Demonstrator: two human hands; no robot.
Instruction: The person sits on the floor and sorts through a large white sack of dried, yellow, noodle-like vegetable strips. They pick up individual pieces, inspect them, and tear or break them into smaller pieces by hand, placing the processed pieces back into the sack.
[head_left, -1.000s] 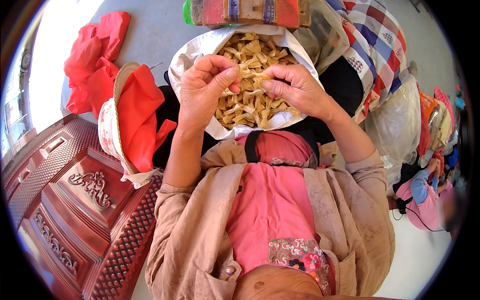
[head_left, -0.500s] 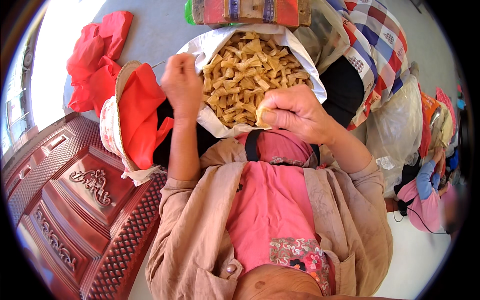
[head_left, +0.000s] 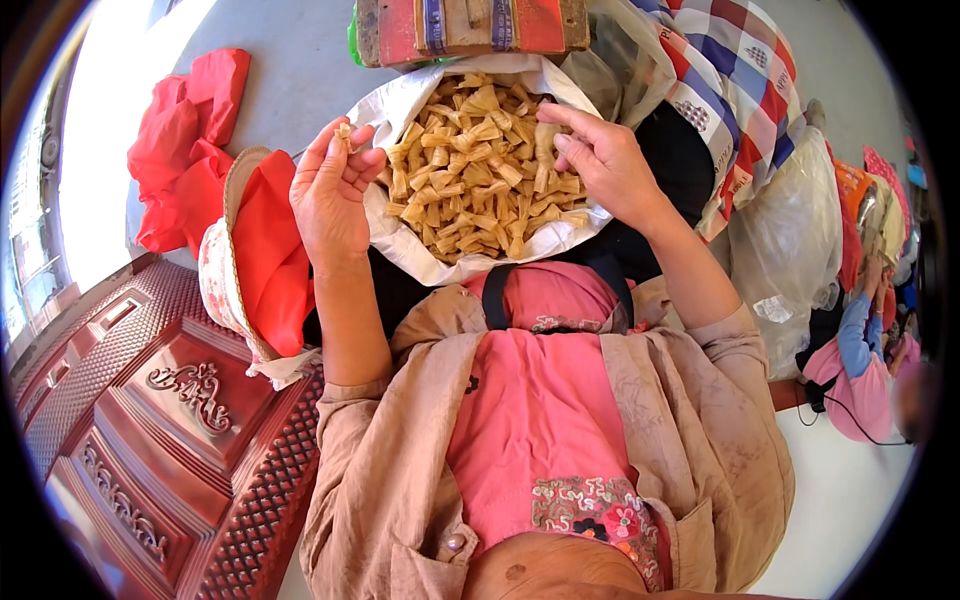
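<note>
A white woven sack sits before me, its rim rolled open, full of yellow-tan knotted strips that look like tofu-skin knots. My left hand is raised at the sack's left edge. Its thumb and forefinger pinch a small pale tan scrap, while the other fingers curl loosely. Over the right part of the sack, my right hand has its thumb and fingers apart. One knotted strip lies right by those fingertips; whether they touch is hard to tell.
A worn red wooden block stands beyond the sack. To the left are a hat with red cloth, more red cloth and an embossed dark-red panel. Right are checked fabric, clear plastic bags and another person.
My right hand has moved up over the sack and opened, releasing the knotted strip it gripped. My left hand has turned, showing a scrap between its fingertips. The view has shifted slightly.
</note>
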